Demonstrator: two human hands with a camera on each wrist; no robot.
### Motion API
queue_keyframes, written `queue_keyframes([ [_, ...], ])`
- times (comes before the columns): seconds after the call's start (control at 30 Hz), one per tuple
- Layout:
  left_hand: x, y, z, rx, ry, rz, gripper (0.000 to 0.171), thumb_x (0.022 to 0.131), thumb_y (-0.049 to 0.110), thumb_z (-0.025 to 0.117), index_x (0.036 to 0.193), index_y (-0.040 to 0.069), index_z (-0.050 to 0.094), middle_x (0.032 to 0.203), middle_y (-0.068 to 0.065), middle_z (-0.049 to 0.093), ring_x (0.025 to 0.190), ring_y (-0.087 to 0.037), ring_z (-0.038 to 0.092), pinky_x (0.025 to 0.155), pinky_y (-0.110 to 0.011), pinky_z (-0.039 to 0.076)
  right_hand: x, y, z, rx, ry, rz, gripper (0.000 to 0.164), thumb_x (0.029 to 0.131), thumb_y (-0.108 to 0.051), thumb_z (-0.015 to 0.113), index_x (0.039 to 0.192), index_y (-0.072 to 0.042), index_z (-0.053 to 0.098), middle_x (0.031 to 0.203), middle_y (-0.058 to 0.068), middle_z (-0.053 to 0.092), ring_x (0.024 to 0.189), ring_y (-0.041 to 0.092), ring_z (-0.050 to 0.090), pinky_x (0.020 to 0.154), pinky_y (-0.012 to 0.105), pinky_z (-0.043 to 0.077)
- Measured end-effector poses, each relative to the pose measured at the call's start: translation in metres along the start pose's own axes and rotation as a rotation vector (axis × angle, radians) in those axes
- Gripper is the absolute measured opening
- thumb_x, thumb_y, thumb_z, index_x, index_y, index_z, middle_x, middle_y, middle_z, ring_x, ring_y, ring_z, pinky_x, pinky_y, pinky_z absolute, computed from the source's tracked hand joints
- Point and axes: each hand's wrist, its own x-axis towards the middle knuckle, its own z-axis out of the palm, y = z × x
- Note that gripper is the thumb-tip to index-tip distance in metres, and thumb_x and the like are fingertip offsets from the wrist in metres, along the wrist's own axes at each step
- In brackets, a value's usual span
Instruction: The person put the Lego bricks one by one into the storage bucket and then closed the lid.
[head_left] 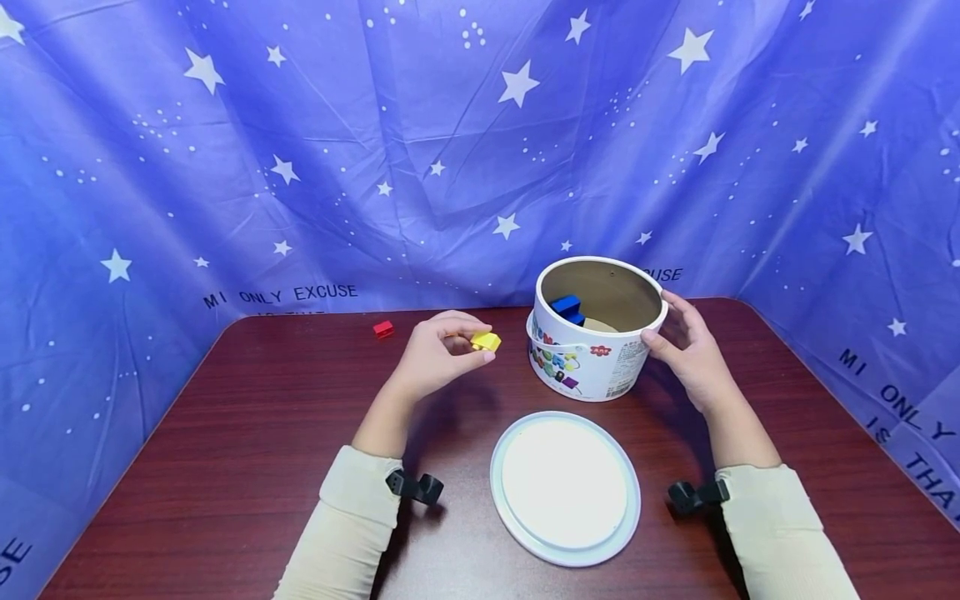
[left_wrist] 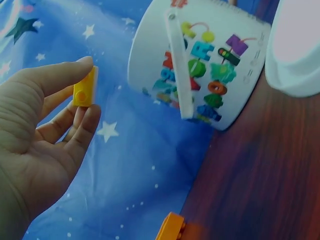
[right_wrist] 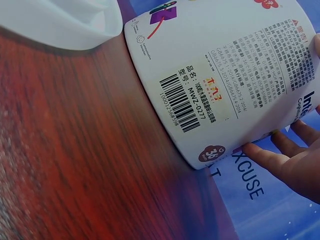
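My left hand [head_left: 437, 350] pinches a small yellow toy block [head_left: 486, 341] between thumb and fingertips, raised over the table to the left of a white bucket [head_left: 585, 367]. In the left wrist view the yellow block [left_wrist: 84, 92] shows a round stud on its face. My right hand [head_left: 692, 350] holds the bucket's right side near the rim, thumb in front and fingers round the far side. The bucket stands upright with its top uncovered, and blue blocks [head_left: 567, 308] lie inside it. Its white handle [left_wrist: 180, 70] hangs down the printed side.
A round white lid [head_left: 564, 483] lies on the dark red wooden table [head_left: 247, 467] in front of the bucket. Farther back on the left sits a small red block [head_left: 383, 329]. A blue star-patterned cloth [head_left: 420, 150] hangs behind and at both sides.
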Motion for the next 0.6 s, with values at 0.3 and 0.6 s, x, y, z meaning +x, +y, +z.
queue_keyframes([
  [0.3, -0.001, 0.019, 0.017, 0.031, -0.001, 0.041, 0.033, 0.074, -0.006, 0.081, 0.105, -0.009, 0.071, 0.105, -0.022, 0.065, 0.093, -0.03, 0.062, 0.083, -0.046, 0.056, 0.001, 0.0, -0.001, 0.013, 0.003, 0.004, 0.069, 0.094, -0.001, 0.061, 0.152, -0.007, 0.026, 0.137, 0.017, 0.038, 0.121, 0.024, 0.045, 0.079, 0.016, 0.052],
  [0.6, 0.007, 0.001, 0.021, 0.023, 0.006, 0.053, 0.033, 0.073, 0.003, 0.084, 0.105, 0.001, 0.075, 0.104, -0.008, 0.066, 0.09, -0.019, 0.062, 0.081, -0.035, 0.057, 0.001, 0.002, 0.0, 0.012, 0.007, 0.007, 0.069, 0.093, 0.0, 0.062, 0.152, -0.007, 0.027, 0.134, 0.011, 0.043, 0.117, 0.02, 0.047, 0.079, 0.016, 0.053],
])
